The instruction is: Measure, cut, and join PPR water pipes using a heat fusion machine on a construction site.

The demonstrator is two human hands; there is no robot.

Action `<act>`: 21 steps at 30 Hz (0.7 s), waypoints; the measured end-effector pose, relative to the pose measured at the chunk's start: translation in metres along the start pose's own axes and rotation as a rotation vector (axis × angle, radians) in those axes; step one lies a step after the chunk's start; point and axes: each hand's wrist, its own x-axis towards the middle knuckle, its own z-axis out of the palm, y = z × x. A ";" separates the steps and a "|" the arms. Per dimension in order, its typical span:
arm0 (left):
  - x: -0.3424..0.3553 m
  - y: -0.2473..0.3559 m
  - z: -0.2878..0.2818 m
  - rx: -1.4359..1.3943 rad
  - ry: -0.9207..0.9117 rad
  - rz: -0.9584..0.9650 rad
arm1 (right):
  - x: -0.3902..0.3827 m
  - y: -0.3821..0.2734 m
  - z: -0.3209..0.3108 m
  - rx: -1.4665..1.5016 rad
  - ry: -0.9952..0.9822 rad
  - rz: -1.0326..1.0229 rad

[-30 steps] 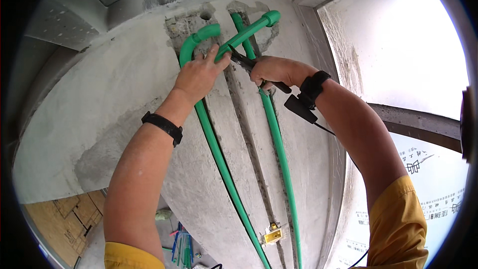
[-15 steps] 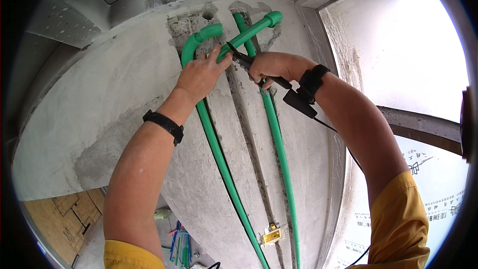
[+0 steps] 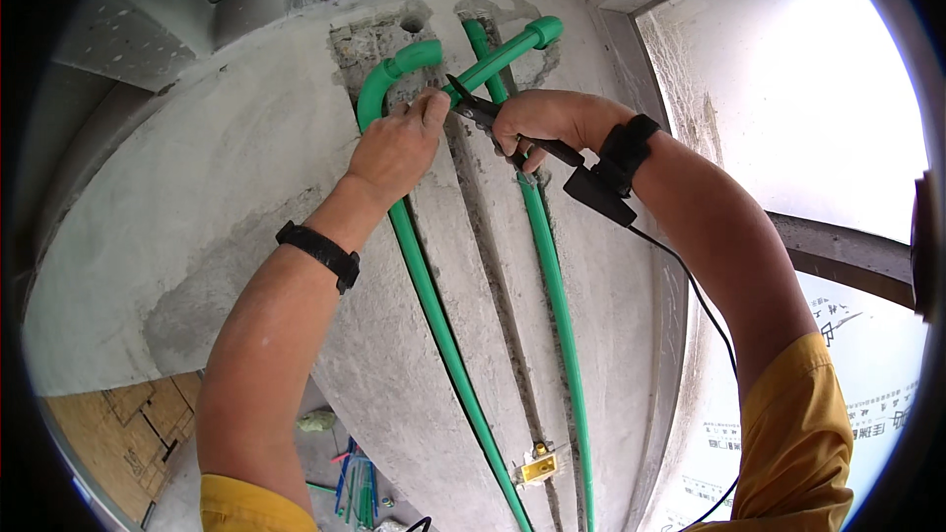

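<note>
And there the slanting green plastic pipe (image 3: 503, 61) disappears at the bare left hand (image 3: 396, 150), its lower end hidden by fingers! The bare right hand (image 3: 537, 121) covers much of the black cutting tool (image 3: 479, 110). Down below, two long green plastic pipes (image 3: 558, 305) run out of frame, both yellow fabric sleeves (image 3: 796, 424) get cropped, and thin blue-and-green rods (image 3: 359, 493) are too small to count.

A bright green, elbow-ended plastic pipe (image 3: 503, 62) meets a black, plier-like tool (image 3: 483, 110) at the far side, above two long green plastic pipes (image 3: 555, 286) on a pale grey concrete wall (image 3: 227, 167) mottled darker grey. Black wrist straps (image 3: 320, 251) and mustard-yellow fabric sleeves (image 3: 803, 424) frame left and right. Near left, a tan wooden panel (image 3: 108, 424) carries black lines; near right, a white window sheet (image 3: 778, 433) bears dark print.
</note>
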 end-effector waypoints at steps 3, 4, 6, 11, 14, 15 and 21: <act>-0.008 -0.006 0.000 -0.103 0.008 -0.082 | 0.006 -0.033 0.009 0.278 0.109 0.357; -0.006 -0.004 0.000 -0.122 -0.011 -0.122 | 0.007 -0.030 0.009 0.278 0.110 0.359; -0.004 -0.001 -0.003 -0.141 -0.032 -0.163 | 0.011 -0.024 0.009 0.244 0.086 0.297; 0.016 0.015 -0.023 -0.195 -0.294 -0.443 | 0.011 0.020 0.011 -0.300 0.104 -0.252; 0.025 0.021 -0.026 -0.250 -0.249 -0.643 | 0.005 -0.005 0.027 -0.452 0.203 -0.100; 0.030 0.022 -0.025 -0.258 -0.254 -0.637 | 0.004 -0.006 0.030 -0.233 0.271 0.032; 0.030 0.011 -0.006 -0.458 -0.354 -0.631 | -0.008 -0.005 0.043 -0.107 0.358 0.015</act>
